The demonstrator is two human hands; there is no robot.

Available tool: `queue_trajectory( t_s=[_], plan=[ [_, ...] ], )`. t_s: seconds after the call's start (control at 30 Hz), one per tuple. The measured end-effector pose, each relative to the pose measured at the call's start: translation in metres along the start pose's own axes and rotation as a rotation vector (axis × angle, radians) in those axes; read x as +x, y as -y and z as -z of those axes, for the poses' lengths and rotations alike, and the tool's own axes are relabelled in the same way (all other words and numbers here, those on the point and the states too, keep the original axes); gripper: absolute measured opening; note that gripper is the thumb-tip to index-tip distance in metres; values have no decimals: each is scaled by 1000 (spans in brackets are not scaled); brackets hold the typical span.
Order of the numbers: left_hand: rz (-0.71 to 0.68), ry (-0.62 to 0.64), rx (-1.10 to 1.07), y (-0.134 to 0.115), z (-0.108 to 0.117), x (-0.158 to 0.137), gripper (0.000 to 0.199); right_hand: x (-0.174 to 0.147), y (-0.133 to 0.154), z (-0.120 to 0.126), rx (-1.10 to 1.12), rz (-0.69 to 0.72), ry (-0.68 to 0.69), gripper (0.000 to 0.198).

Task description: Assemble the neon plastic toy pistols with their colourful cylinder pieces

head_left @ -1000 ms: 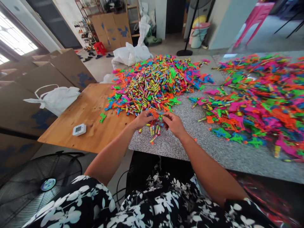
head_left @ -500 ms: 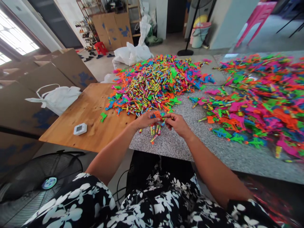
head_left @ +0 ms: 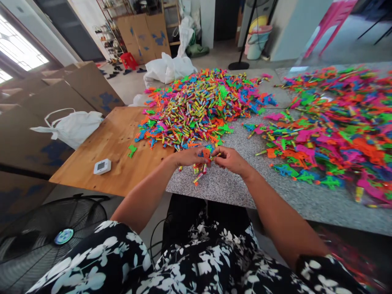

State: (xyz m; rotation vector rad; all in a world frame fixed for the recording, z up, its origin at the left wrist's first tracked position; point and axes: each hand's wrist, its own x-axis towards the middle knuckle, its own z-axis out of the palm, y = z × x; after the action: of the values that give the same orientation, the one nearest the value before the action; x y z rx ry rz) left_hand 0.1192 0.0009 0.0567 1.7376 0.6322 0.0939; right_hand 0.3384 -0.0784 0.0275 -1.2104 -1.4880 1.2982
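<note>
My left hand (head_left: 190,156) is closed on an orange plastic toy gun (head_left: 206,153) at the near edge of the big pile. Close beside it on the right, my right hand (head_left: 230,159) pinches a thin yellowish tube at the toy gun's side; fingers hide most of the tube. Whether the two parts are joined I cannot tell. Several small wrapped candy tubes (head_left: 200,176) lie on the grey speckled tabletop (head_left: 220,188) just below my hands. Beyond them rises a heap of bright tubes and toy guns (head_left: 196,102).
Rows of toy guns with tubes (head_left: 324,139) cover the right side. On the wooden board (head_left: 92,163) at left lie a green toy gun (head_left: 132,151) and a small white device (head_left: 102,166). A floor fan (head_left: 64,237) stands lower left, beside cardboard boxes (head_left: 82,87).
The orange toy gun has turned more upright in my left hand, whose fingers now lie flatter. My right hand's fingers have shifted slightly at the tube. The piles look the same.
</note>
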Motion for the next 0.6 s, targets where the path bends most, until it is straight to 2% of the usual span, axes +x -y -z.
queue_trajectory(
  t_s=[0.17, 0.23, 0.27, 0.3, 0.37, 0.4, 0.43, 0.47, 0.5, 0.6],
  plan=[
    [55, 96, -112, 8, -11, 14, 34, -6, -13, 8, 66, -34, -26, 23],
    [95, 13, -21, 16, -9, 22, 41, -7, -21, 23, 79, -66, -109, 25],
    [108, -93, 64, 21, -6, 27, 44, -8, -26, 33, 101, -70, -232, 25],
    [123, -237, 170, 26, -3, 32, 45, -9, -31, 45, 139, -59, -409, 25],
    [173, -511, 395, 35, 4, 41, 38, -10, -40, 70, 274, 5, -831, 24],
    [206, -590, 496, 39, 6, 45, 35, -11, -45, 80, 350, 38, -999, 25],
    [237, -618, 583, 43, 8, 49, 33, -10, -49, 86, 406, 56, -1111, 26],
    [259, -606, 658, 45, 9, 52, 33, -9, -53, 89, 421, 46, -1149, 28],
    [273, -577, 718, 46, 8, 56, 36, -6, -56, 87, 382, 9, -1117, 29],
    [300, -502, 831, 43, 4, 67, 49, 7, -61, 60, -37, -170, -787, 26]
  ],
)
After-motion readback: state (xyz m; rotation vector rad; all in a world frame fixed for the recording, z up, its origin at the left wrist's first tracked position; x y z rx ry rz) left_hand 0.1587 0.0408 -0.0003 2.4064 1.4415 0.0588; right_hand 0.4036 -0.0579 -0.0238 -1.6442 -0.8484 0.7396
